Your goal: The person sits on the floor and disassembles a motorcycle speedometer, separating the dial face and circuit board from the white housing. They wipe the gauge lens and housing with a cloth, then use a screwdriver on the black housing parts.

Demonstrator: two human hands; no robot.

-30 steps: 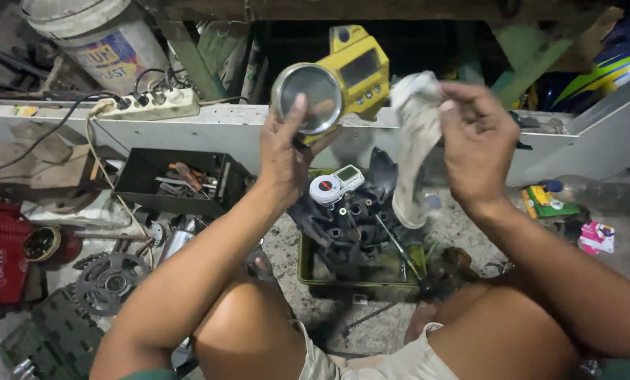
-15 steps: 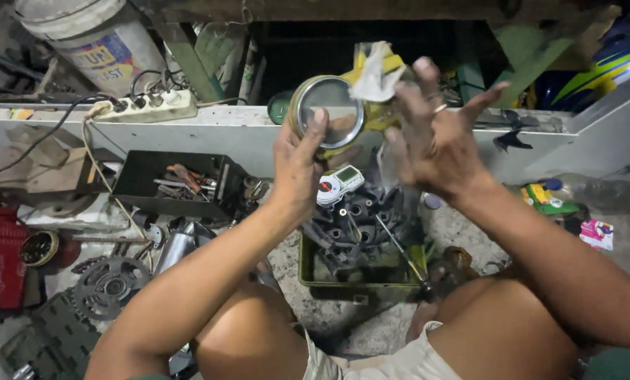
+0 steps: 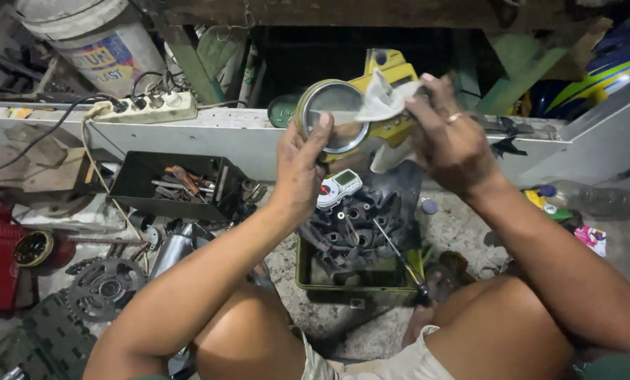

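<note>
Fingers of the left hand (image 3: 302,165) clamp the round glass-faced gauge lens (image 3: 331,116) at chest height. Right hand (image 3: 450,141), pinching a white rag (image 3: 385,98), has now brought it onto the lens rim, so wiping is underway above the green tray (image 3: 308,278).

Single head-worn view only. It looks steeply down and forward from above the seated person's knees, close to both raised hands, facing a cluttered floor (image 3: 455,225) and a white ledge (image 3: 244,134) beyond.
</note>
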